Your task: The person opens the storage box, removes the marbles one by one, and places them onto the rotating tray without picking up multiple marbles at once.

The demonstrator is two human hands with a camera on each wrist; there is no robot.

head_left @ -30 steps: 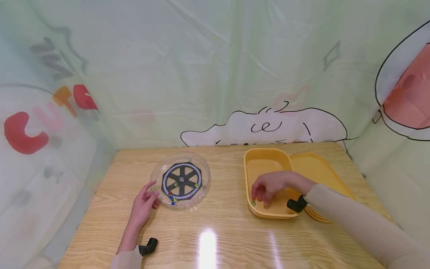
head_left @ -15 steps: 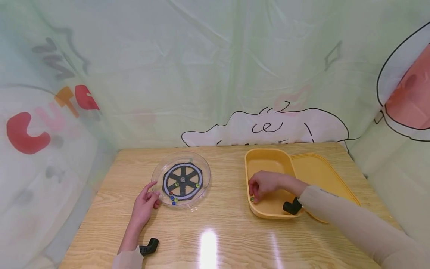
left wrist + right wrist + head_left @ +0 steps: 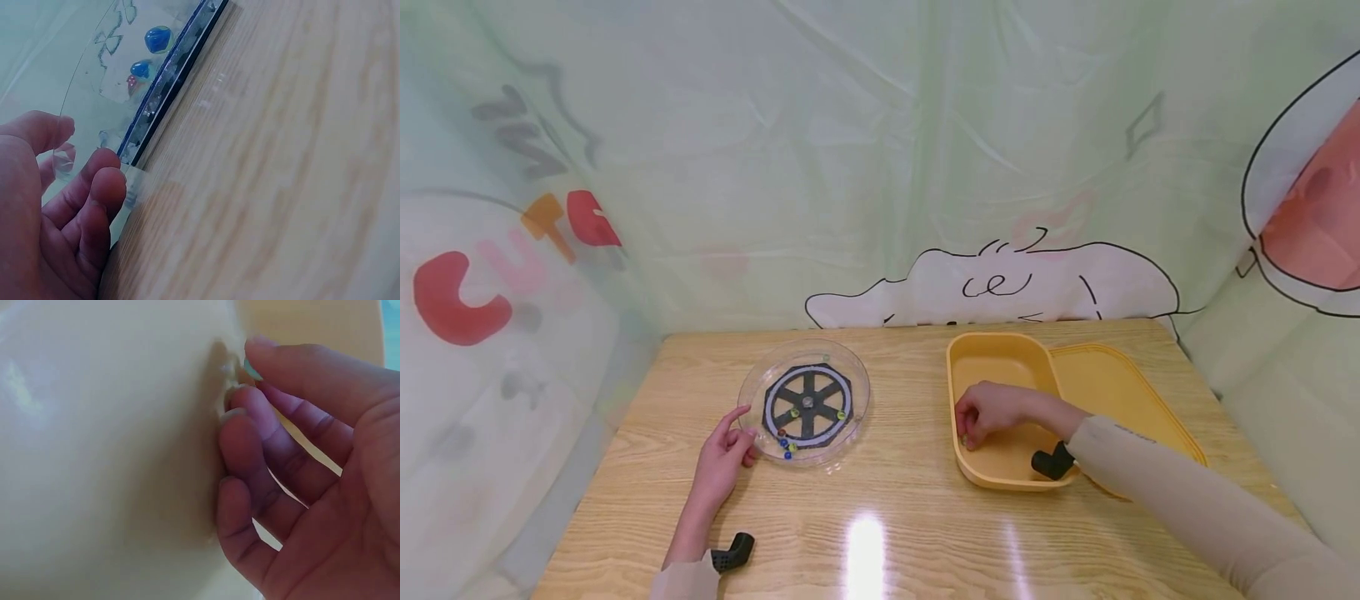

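My left hand [image 3: 721, 462] is at the near-left rim of a round clear plastic dish [image 3: 859, 375], its fingertips gripping the edge. In the left wrist view, the fingers [image 3: 105, 187] overlap the dish's transparent wall. Several glass marbles lie in the dish, among them a blue marble [image 3: 159, 39] and a yellow-green marble [image 3: 841, 415]. My right hand [image 3: 992, 412] reaches into a yellow rectangular tub [image 3: 1000, 485], down by its left wall. There the thumb and forefinger pinch a greenish glass marble [image 3: 251, 370], mostly hidden by the fingertips.
A yellow lid [image 3: 1112, 383] lies on the wooden table [image 3: 910, 517] to the right of the tub, partly under the right forearm. Inside the dish shows a black and white wheel-shaped pattern [image 3: 807, 429]. A printed curtain [image 3: 775, 167] stands behind the table.
My right hand has moved slightly left to the tub's wall and closed its fingertips on the marble there. The left hand has stayed at the dish's rim.
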